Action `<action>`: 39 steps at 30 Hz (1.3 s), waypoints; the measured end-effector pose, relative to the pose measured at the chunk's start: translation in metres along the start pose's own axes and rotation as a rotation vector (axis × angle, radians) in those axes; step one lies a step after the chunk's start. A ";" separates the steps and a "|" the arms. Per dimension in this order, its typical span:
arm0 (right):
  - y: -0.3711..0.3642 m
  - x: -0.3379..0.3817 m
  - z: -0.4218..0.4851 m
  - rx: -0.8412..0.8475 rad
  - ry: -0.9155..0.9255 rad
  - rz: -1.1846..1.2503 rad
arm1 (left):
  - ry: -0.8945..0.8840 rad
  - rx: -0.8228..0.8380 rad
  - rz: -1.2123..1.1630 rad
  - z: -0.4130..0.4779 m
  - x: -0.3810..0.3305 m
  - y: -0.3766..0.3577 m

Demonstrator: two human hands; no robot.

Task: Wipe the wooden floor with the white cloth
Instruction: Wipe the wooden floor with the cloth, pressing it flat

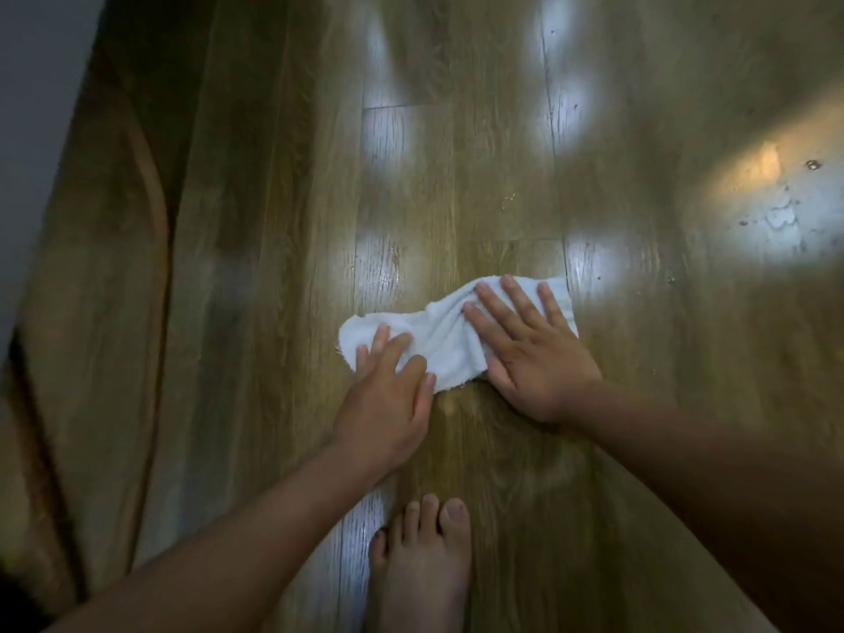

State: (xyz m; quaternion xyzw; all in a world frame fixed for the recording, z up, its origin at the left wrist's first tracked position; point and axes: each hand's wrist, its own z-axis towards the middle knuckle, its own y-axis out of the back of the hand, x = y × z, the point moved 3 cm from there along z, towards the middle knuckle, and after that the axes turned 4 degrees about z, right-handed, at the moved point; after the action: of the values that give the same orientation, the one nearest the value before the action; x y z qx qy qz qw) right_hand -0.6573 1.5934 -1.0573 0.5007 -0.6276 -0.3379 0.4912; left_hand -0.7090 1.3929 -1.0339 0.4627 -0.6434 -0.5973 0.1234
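Observation:
A crumpled white cloth lies on the wooden floor in the middle of the view. My left hand presses on the cloth's left end, fingers bent down onto it. On the right end my right hand lies flat, fingers spread, palm down. Between the two hands the cloth is bunched into folds. Both hands hide part of the cloth's near edge.
My bare foot stands on the floor just below the hands. A wooden door or cabinet panel runs along the left side. Wet streaks and drops shine on the planks at right, with bright light reflections across the floor.

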 end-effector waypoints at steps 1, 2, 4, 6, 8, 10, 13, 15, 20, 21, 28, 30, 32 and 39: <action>0.002 -0.004 0.003 0.010 0.021 -0.029 | 0.001 -0.039 -0.001 0.012 0.001 0.001; 0.005 -0.008 0.008 0.024 0.043 -0.061 | -0.007 -0.058 0.011 0.026 0.001 0.003; 0.009 -0.019 0.019 0.035 0.076 -0.108 | -0.014 -0.064 0.049 0.054 0.002 0.004; 0.016 -0.031 0.035 0.038 0.074 -0.112 | -0.015 -0.074 0.090 0.078 0.009 0.007; 0.026 -0.043 0.052 0.041 0.038 -0.103 | -0.031 -0.062 0.139 0.100 0.022 0.013; 0.034 -0.052 0.066 0.047 -0.001 -0.104 | -0.033 -0.044 0.215 0.120 0.035 0.019; 0.044 -0.059 0.079 0.042 0.012 -0.123 | -0.007 -0.043 0.287 0.136 0.043 0.022; 0.046 -0.061 0.081 0.030 0.037 -0.132 | -0.027 -0.045 0.295 0.138 0.041 0.023; 0.048 -0.065 0.084 0.039 0.059 -0.111 | -0.067 -0.020 0.284 0.156 0.049 0.035; 0.048 -0.067 0.086 0.032 0.068 -0.112 | -0.066 -0.020 0.285 0.162 0.050 0.037; 0.049 -0.075 0.097 0.008 0.103 -0.077 | -0.019 -0.020 0.306 0.174 0.049 0.039; 0.050 -0.073 0.097 -0.001 0.046 -0.063 | 0.004 0.001 0.306 0.173 0.049 0.040; 0.051 -0.062 0.097 -0.046 -0.079 0.003 | 0.034 0.015 0.290 0.164 0.044 0.038; 0.006 0.013 0.031 -0.070 -0.028 0.076 | -0.011 0.083 0.281 0.075 0.027 0.016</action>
State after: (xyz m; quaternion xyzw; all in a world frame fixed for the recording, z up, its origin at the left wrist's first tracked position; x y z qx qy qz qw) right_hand -0.6890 1.5806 -1.0568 0.4545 -0.6407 -0.3476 0.5119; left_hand -0.7842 1.4191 -1.0495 0.3693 -0.7268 -0.5495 0.1829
